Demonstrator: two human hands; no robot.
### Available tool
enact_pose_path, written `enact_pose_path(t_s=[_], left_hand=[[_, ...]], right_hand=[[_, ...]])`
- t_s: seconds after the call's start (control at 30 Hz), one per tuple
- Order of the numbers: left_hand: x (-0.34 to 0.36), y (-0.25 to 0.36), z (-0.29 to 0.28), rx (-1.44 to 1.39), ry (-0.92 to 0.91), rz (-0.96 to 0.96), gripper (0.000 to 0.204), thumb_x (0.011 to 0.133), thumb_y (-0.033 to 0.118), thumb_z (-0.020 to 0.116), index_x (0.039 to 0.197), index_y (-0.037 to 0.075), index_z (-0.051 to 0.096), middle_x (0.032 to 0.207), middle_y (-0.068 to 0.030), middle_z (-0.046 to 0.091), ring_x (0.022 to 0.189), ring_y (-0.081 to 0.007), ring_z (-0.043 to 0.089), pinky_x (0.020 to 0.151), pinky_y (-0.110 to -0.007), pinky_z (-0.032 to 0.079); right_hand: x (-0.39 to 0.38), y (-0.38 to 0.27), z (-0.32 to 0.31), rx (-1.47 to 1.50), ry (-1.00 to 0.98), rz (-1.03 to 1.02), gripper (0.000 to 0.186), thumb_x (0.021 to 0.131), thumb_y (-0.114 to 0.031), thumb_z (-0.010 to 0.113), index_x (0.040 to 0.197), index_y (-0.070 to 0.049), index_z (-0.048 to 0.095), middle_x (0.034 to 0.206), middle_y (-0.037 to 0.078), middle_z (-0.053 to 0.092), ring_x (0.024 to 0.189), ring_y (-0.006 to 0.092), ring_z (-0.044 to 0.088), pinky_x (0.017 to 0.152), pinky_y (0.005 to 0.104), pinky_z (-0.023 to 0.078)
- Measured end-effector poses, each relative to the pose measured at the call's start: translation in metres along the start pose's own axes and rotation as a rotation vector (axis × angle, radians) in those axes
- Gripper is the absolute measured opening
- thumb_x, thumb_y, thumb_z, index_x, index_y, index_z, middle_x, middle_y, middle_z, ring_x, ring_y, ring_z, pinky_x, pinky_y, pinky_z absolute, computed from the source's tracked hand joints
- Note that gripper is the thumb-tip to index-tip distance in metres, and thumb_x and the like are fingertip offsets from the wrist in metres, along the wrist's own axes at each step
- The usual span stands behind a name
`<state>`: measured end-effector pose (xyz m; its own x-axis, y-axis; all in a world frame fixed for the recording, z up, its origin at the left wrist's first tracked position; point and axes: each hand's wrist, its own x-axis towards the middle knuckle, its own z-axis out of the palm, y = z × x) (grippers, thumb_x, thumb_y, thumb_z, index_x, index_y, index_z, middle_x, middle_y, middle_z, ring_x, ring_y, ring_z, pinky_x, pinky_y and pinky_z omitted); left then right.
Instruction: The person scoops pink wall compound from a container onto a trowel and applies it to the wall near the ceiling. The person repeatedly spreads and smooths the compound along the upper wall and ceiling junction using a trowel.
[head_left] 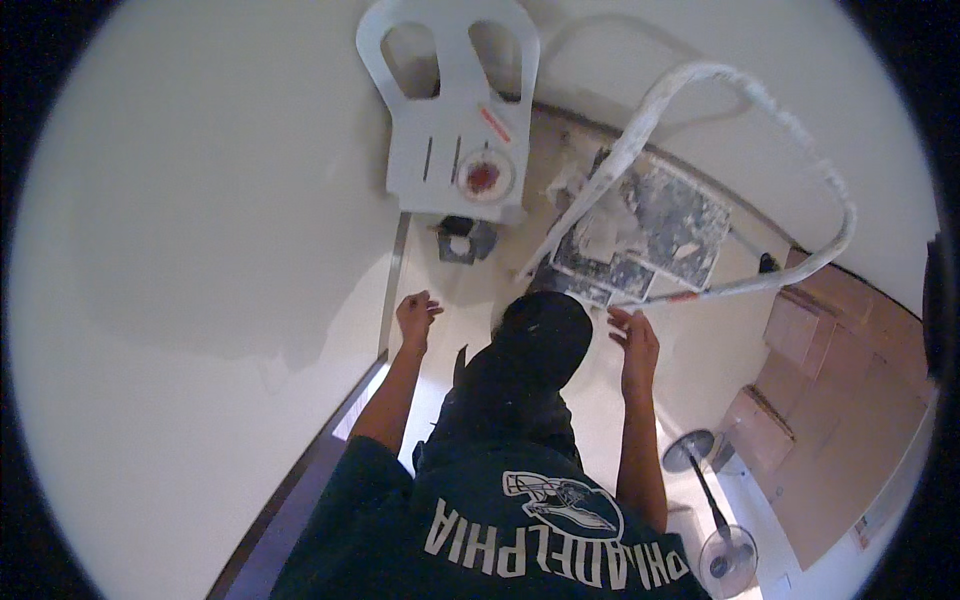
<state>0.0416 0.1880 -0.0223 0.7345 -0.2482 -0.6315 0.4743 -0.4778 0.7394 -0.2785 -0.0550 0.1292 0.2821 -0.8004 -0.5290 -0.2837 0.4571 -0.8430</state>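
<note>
My left hand [420, 318] is open, fingers loosely apart, beside the left wall. My right hand [632, 335] is open, fingers slightly bent just below the white, paint-crusted tube rail [700, 75] of a step ladder; I cannot tell if they touch it. The ladder's steps [680, 230] are dark and splattered white, with pale crumpled material [605, 225] on them. My dark-clad leg [540, 335] is in front of the ladder, hiding part of its lowest step. Beyond my left hand stands a white plastic chair [410, 140] holding a round container [485, 175] with red-brown stains inside.
The left wall [180, 250] is close beside me. A dark object [465, 240] lies under the chair. Brown cardboard sheets [850, 400] cover an area at the right, and a standing fan [725, 555] is behind my right arm.
</note>
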Motion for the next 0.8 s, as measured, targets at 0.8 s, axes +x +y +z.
enact_pose_path(t_s=[0.8], left_hand=[[0.262,-0.325,0.023,-0.618,-0.036,-0.701,0.022,0.105,0.027,0.051,0.121,0.014,0.059,0.113,-0.0101,0.062,0.1,-0.0286,0.063,0.086,-0.053,0.056]], right_hand=[[0.22,0.445,0.302,-0.059,0.075,0.481,0.049,0.092,-0.026,0.072,0.13,-0.001,0.053,0.107,0.01,0.065,0.084,0.0169,0.062,0.074,0.0288,0.051]])
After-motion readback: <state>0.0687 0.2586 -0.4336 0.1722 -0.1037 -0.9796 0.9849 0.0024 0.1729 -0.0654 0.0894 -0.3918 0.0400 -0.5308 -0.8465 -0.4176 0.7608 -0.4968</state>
